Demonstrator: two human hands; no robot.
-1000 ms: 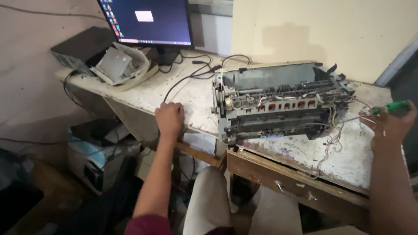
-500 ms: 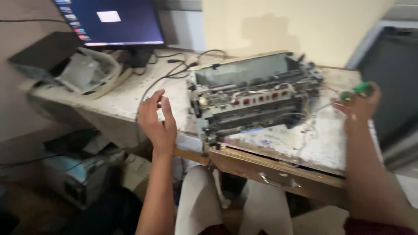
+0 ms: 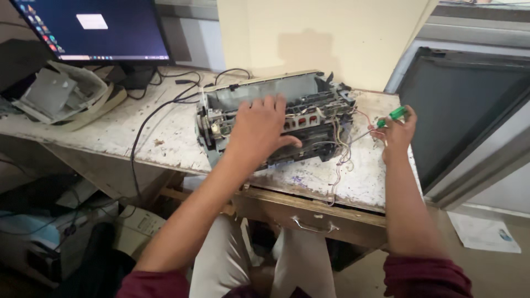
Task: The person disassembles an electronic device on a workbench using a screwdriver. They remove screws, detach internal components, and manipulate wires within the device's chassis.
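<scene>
Printer [image 3: 309,118], stripped, sits on tabletop [image 3: 165,138]: left hand [image 3: 259,129] lies spread open across it, gripping nothing; right hand [image 3: 395,135] clasps green screwdriver [image 3: 393,116]. Steady the frame firmly.

A grey, opened-up printer chassis [image 3: 276,124] is sitting upright near the desk [image 3: 165,138] edge, loose wires trailing beside a green-handled screwdriver [image 3: 393,116].

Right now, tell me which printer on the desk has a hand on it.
The opened printer mid-desk, under the left hand; the pale one by the monitor lies untouched.
</scene>
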